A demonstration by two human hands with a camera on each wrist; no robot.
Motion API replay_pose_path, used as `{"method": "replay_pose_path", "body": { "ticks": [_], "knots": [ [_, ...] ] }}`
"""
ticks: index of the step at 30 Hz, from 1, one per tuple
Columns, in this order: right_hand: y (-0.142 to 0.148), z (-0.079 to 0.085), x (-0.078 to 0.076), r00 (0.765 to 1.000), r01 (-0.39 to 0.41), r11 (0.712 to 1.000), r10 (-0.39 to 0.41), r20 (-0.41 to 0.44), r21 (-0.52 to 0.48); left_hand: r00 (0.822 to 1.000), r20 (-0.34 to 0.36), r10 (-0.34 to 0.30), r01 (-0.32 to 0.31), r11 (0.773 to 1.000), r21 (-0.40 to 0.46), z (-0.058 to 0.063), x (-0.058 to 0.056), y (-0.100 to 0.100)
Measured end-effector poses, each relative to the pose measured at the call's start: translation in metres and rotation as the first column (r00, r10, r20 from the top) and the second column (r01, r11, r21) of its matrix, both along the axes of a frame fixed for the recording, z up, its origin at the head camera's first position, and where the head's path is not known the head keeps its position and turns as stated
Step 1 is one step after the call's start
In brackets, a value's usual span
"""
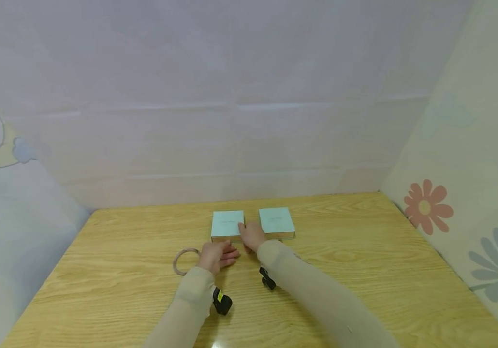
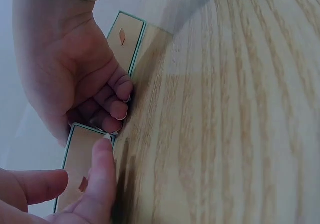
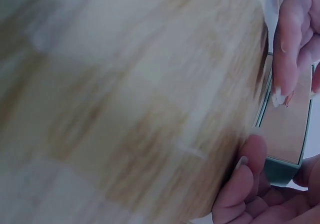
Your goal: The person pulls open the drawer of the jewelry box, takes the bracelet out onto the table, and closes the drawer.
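Note:
Two pale mint boxes stand side by side at the back of the table. My right hand (image 1: pixel 253 235) is at the right end of the left box (image 1: pixel 227 222), its thumb at the top and its curled fingers round the front corner. My left hand (image 1: pixel 218 256) lies in front of that same box, fingers extended. In the left wrist view its index finger (image 2: pixel 102 171) runs along the tan front panel (image 2: pixel 75 151), beside a small ribbon tab (image 2: pixel 83 185), with the thumb held apart. The right box (image 1: pixel 277 220) is just beyond my right hand.
A pinkish-brown ring (image 1: pixel 175 262) lies on the wooden table (image 1: pixel 136 270), left of my left hand and partly behind it. Pale cloth walls (image 1: pixel 231 145) rise behind the table and on both sides. Small black cameras (image 1: pixel 222 302) are strapped at both wrists.

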State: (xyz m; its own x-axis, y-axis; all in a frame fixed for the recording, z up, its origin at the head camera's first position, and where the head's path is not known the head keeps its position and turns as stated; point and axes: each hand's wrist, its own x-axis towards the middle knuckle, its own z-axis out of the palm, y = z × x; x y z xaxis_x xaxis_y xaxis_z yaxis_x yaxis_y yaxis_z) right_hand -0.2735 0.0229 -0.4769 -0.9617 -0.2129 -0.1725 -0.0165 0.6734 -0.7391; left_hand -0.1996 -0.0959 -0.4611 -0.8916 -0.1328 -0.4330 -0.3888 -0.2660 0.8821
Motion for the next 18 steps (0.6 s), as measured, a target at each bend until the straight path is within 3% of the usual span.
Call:
{"method": "replay_pose_path", "body": {
  "ticks": [12,18],
  "knots": [
    [-0.005,0.004,0.002,1.0,-0.025,0.992,0.027,-0.012,0.122,0.999,0.039,0.034,-0.039,0.988,0.151,-0.005,-0.005,0.002],
    [-0.007,0.011,0.005,0.999,-0.017,0.988,0.021,-0.024,0.157,0.998,0.047,0.031,-0.038,0.987,0.155,-0.005,-0.007,0.004]
  ]
}}
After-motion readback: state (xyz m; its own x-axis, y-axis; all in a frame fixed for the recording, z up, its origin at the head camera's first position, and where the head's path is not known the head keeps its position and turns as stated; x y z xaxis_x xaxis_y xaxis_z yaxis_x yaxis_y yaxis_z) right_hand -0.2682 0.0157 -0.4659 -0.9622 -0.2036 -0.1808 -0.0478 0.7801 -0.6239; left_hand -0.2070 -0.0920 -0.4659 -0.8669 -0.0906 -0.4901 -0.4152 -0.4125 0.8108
